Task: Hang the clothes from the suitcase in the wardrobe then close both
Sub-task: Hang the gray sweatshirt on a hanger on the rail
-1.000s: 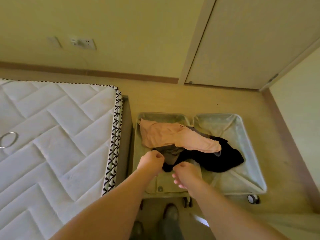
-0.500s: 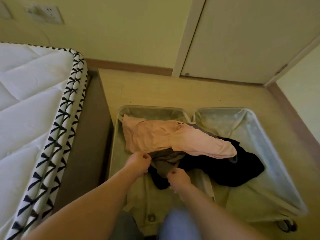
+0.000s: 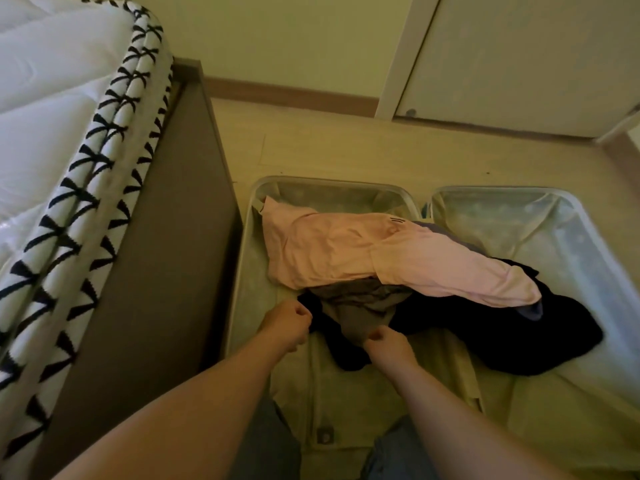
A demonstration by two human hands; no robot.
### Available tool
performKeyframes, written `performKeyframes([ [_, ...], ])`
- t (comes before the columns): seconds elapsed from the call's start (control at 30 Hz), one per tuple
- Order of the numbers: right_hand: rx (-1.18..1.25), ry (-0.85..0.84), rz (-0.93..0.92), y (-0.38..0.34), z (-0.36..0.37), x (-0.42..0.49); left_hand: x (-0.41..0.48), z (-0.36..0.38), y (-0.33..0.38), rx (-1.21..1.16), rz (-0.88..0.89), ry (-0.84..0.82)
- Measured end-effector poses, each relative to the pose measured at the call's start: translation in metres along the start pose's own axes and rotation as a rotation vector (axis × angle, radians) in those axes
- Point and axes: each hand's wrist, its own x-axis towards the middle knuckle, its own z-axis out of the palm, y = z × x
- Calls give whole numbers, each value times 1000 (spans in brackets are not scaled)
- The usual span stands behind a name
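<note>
Left hand (image 3: pixel 285 322), right hand (image 3: pixel 385 341) clenched on dark clothes (image 3: pixel 360 311) under pink shirt (image 3: pixel 346 251); bed (image 3: pixel 156 254) alongside

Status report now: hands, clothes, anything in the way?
Left hand grips black garment, right hand pinches grey garment. Both in open suitcase. Pink shirt overlaps them.

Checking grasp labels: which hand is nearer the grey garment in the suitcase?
Right. The right hand pinches the grey garment at its lower edge; the left hand is left of it, curled on the black garment.
</note>
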Motion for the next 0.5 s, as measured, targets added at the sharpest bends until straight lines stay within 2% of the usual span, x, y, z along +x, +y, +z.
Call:
performKeyframes([
  [0.3,36,-95,-18,9,-3,30,-10,2,11,6,-22,-57],
  [0.5,34,-164,101,3,7,35,-8,3,8,47,-31,-33],
])
